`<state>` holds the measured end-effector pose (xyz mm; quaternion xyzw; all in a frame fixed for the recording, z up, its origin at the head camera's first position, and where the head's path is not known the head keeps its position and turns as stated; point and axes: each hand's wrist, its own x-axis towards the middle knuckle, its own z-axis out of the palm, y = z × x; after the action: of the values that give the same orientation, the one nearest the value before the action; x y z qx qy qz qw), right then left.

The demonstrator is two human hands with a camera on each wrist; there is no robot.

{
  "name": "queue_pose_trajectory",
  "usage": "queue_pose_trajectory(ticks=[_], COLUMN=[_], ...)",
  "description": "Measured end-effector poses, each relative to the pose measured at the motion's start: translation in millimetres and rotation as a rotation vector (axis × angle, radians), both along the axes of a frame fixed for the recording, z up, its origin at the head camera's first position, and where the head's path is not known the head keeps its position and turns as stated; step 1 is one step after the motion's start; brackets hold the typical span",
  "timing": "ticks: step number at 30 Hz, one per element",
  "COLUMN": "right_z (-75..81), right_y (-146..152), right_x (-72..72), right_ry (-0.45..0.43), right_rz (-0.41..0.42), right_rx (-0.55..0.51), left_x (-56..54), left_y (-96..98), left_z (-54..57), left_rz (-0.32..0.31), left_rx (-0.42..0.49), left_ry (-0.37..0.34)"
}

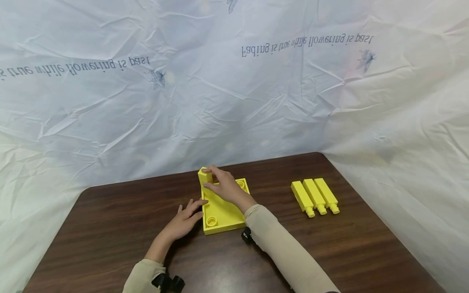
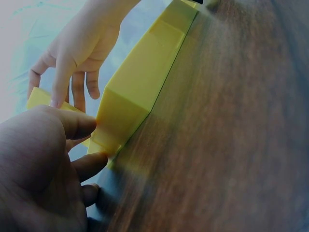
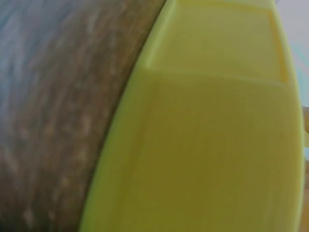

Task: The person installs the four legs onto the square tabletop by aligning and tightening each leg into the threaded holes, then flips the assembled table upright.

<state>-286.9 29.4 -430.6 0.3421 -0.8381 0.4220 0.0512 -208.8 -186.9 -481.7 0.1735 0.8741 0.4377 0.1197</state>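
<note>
A yellow square tray-like base [image 1: 224, 211] with raised rims and round threaded sockets in its corners lies on the table. At its far left corner stands a yellow square peg [image 1: 205, 177], like a short leg. My right hand [image 1: 227, 188] reaches across the base and pinches the peg near its top, thumb and index finger on either side. Along the base's left rim, my left hand [image 1: 185, 221] rests with loosely extended fingers, its fingertips at the edge. The left wrist view shows those fingers [image 2: 91, 164] against the base's side wall. The right wrist view holds mostly the base's outer wall [image 3: 212, 145].
Three yellow square legs [image 1: 315, 196] with threaded ends lie side by side at the right of the dark wooden table [image 1: 121, 219]. A white printed cloth [image 1: 220, 101] hangs behind the table. Black wrist-camera mounts [image 1: 168, 281] sit on the sleeves.
</note>
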Motion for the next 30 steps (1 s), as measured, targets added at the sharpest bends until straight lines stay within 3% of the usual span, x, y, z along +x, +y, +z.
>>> queue_pose_trajectory(ticks=[18, 30], right_z=[0.5, -1.2], right_y=[1.1, 0.4], right_x=[-0.5, -1.2], right_ry=[-0.041, 0.012], right_rz=[0.021, -0.018], right_rx=[0.024, 0.065], left_x=[0.2, 0.4], left_y=[-1.1, -1.2], left_z=[0.0, 0.0], left_rz=[-0.006, -0.005], left_rx=[0.007, 0.006], left_ry=[-0.005, 0.002])
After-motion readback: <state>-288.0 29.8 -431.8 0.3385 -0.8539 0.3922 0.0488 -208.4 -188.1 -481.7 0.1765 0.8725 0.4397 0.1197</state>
